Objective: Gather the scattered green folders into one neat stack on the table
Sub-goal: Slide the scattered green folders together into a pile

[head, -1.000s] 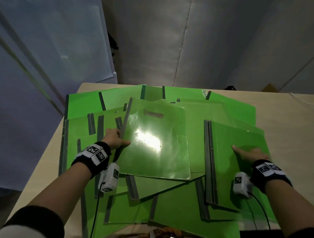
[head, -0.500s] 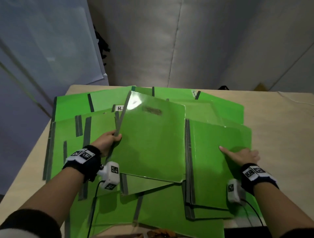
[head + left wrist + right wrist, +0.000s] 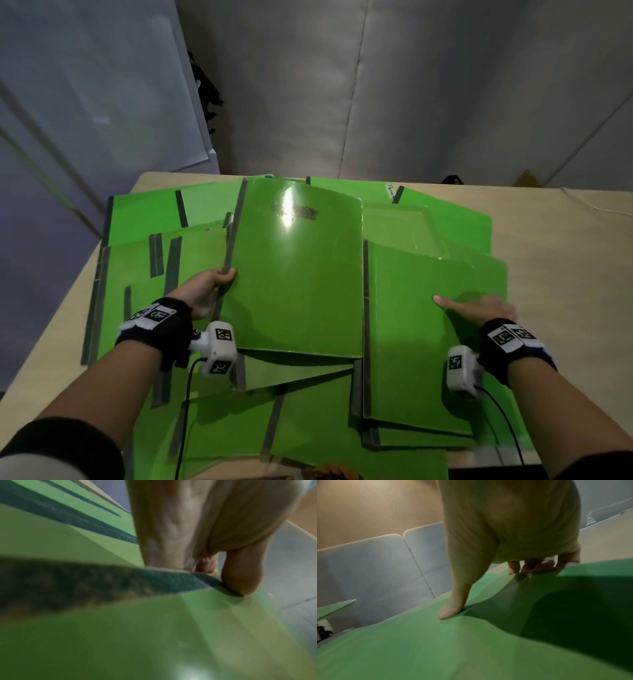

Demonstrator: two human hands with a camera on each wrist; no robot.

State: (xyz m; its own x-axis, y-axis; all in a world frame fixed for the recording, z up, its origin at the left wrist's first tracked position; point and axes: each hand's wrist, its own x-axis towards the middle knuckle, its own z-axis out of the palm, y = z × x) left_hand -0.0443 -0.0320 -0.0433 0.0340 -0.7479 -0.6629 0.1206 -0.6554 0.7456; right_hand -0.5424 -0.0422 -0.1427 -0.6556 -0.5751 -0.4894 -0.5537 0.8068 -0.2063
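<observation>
Nearest the camera, green folders [image 3: 308,425] lay overlapped and fanned across the near half of the tan table [image 3: 561,240], dark spine strips pointing different ways, no neat stack. The right hand [image 3: 479,308] lay on the right-side folder [image 3: 418,342], which sat on a couple more near the table's right part; thumb flat on the cover, pointing left, and in the right wrist view the fingers [image 3: 539,565] curled over the folder's far edge, gripping it. The left hand [image 3: 202,291] held the middle folder [image 3: 294,274] by its dark spine [image 3: 233,233]; in the left wrist view the thumb [image 3: 240,577] pressed on top of the cover at the spine, other fingers under it, so a pinch grip. That folder was tilted, spine side lifted off the pile, its right edge just beside the right-side folder's spine; a dark smudged label showed near its top, with glare. Further back, more folders spread left and right, one carrying a small white label [image 3: 389,190] at its far edge. Beyond the table stood grey padded wall panels [image 3: 411,85] and a pale board [image 3: 96,85] leaning at left.
</observation>
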